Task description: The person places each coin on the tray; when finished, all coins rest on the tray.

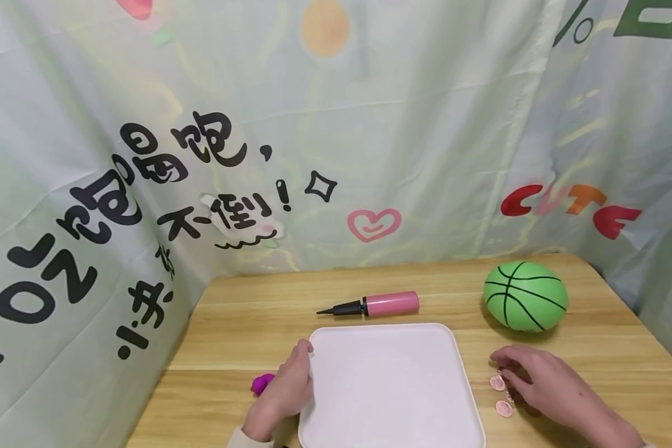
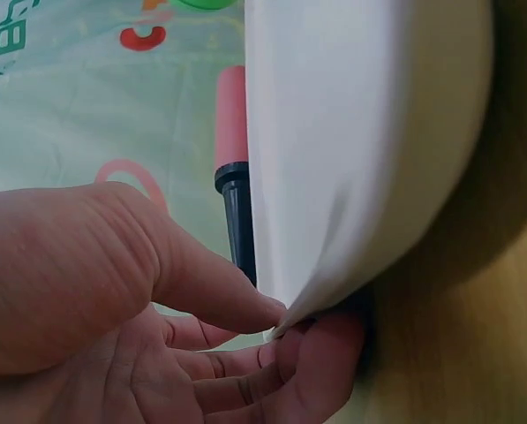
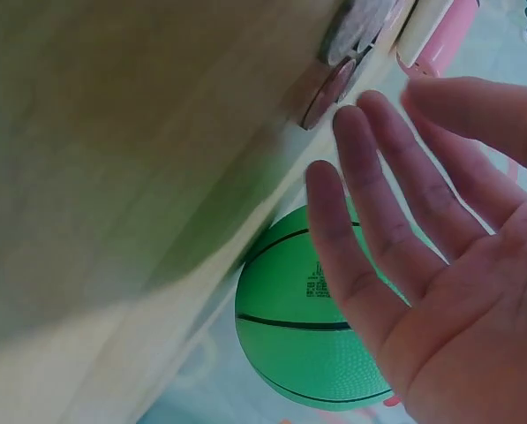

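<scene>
The white tray (image 1: pixel 392 386), at three o'clock from the left hand (image 1: pixel 291 382), was pinched by its rim, while pinkish discs (image 1: pixel 504 409) were spread at eight o'clock from the right hand (image 1: pixel 551 382), its fingers loosely extended.

Head view: even, diffuse light; tray (image 1: pixel 392 386) pale, nearly shadeless; soft shadow beneath the ball (image 1: pixel 526 297), right. Left wrist view: shadow darkens the counter (image 2: pixel 475 353), upper right. Right wrist view: counter dim and blurred, upper left; green tinge near centre.
</scene>
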The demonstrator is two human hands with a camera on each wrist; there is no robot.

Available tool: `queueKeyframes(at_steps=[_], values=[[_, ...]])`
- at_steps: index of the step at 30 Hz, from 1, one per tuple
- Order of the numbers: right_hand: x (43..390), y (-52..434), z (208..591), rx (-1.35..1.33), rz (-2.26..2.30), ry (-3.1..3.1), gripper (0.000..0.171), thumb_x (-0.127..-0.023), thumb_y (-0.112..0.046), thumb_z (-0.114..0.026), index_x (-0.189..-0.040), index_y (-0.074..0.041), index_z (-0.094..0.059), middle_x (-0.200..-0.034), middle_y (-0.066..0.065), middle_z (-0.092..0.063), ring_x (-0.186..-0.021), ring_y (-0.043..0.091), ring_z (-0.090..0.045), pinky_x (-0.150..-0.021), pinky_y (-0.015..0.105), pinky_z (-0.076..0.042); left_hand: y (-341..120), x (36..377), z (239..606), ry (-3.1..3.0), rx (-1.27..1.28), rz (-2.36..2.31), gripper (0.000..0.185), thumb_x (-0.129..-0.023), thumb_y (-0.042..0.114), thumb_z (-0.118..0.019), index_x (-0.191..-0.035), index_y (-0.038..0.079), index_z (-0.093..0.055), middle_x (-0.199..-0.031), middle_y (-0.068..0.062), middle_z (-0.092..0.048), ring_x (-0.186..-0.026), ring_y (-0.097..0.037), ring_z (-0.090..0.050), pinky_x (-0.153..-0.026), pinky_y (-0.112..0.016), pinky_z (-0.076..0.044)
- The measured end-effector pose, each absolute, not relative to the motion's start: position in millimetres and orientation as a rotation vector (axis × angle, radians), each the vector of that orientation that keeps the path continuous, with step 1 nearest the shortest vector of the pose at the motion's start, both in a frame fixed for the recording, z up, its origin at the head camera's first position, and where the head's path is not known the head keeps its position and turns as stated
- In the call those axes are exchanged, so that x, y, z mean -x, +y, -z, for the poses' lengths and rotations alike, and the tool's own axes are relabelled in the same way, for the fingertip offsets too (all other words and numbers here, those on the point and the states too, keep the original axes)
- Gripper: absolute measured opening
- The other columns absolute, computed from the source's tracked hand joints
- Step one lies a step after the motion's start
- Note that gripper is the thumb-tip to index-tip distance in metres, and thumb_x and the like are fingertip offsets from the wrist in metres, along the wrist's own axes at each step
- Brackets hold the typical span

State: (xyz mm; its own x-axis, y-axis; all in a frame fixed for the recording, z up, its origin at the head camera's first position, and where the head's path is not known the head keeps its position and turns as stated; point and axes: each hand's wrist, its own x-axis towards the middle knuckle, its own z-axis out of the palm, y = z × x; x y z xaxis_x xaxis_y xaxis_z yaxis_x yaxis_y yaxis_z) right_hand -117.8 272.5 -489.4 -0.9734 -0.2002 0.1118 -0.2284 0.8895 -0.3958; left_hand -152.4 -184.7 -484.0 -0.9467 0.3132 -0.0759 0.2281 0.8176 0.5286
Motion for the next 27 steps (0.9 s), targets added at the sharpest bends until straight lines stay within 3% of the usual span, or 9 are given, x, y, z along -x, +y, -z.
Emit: queueKeyframes(at_steps=[10,19,21,27], values=[[123.1,279.0,485.7,-0.324,-0.73,-3.085,0.03,-0.084,-0.012,-0.08,-0.114,-0.016,-0.074,-0.104,-0.011,-0.075,-0.093,0.0,-0.066,-0.081,0.029,-0.057,-183.5,154.2,487.0,2.832,-0.408,-0.786,0.045,-0.089,-0.007,-0.047,-0.132,0.003,-0.038,-0.122,-0.018,-0.055,-0.096,-0.031,-0.062,-0.086,-0.051,-0.053],[124.4,278.6,483.4,-0.312,-0.769,-3.125,0.036,-0.082,-0.017,-0.084,-0.115,-0.019,-0.072,-0.108,-0.01,-0.076,-0.098,0.009,-0.071,-0.081,0.028,-0.057,-178.6,156.0,488.1,2.774,-0.465,-0.858,0.043,-0.095,-0.002,-0.049,-0.135,0.003,-0.036,-0.121,-0.016,-0.055,-0.097,-0.024,-0.058,-0.086,-0.045,-0.052],[124.2,278.3,483.0,-0.309,-0.762,-3.123,0.036,-0.081,-0.018,-0.084,-0.115,-0.02,-0.072,-0.108,-0.01,-0.076,-0.097,0.009,-0.071,-0.08,0.028,-0.057,-179.6,156.6,488.7,2.76,-0.469,-0.869,0.041,-0.096,0.001,-0.051,-0.134,0.004,-0.037,-0.116,-0.013,-0.055,-0.095,-0.022,-0.057,-0.083,-0.04,-0.051],[123.6,277.3,482.4,-0.327,-0.754,-3.1,0.034,-0.082,-0.022,-0.084,-0.114,-0.021,-0.072,-0.104,-0.013,-0.075,-0.094,0.004,-0.069,-0.078,0.027,-0.056,-188.1,158.6,489.0,2.662,-0.508,-0.959,0.032,-0.102,0.012,-0.055,-0.129,0.005,-0.04,-0.079,-0.001,-0.048,-0.07,-0.011,-0.049,-0.062,-0.024,-0.042]])
